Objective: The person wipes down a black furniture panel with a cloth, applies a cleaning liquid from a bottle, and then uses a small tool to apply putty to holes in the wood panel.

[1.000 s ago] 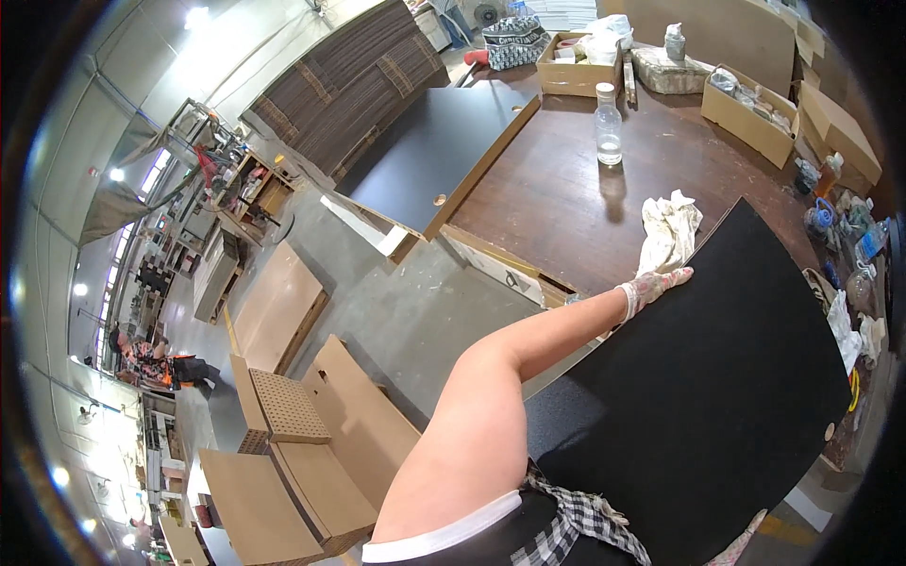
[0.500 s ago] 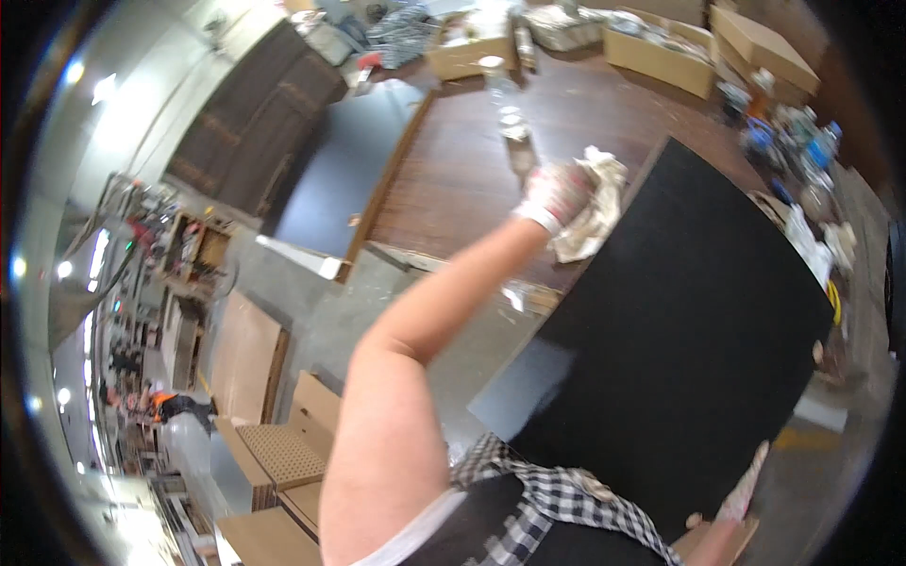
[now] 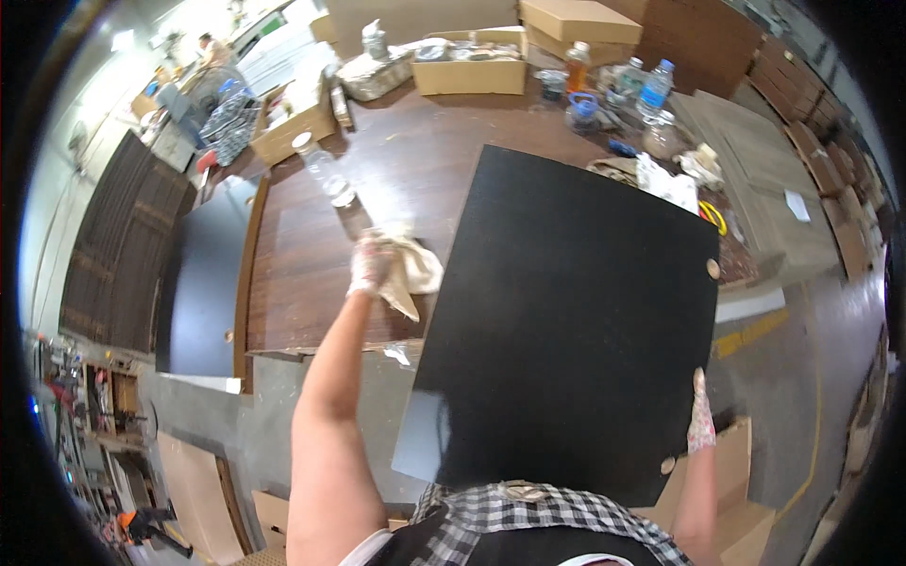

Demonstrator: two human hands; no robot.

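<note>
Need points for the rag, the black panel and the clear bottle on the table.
rag (image 3: pixel 412 272), head view, on the bunched cloth beside the left hand.
black panel (image 3: pixel 566 321), head view, on the middle of its face.
clear bottle (image 3: pixel 324 173), head view, on its body.

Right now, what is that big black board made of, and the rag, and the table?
Black board: probably laminated wood panel; smooth, slightly glossy, with round fitting holes near its edge. Rag in the left hand: soft, crumpled, pale cloth. Table: dark brown wood or wood-look laminate; it shows grain lines and a light sheen.
</note>
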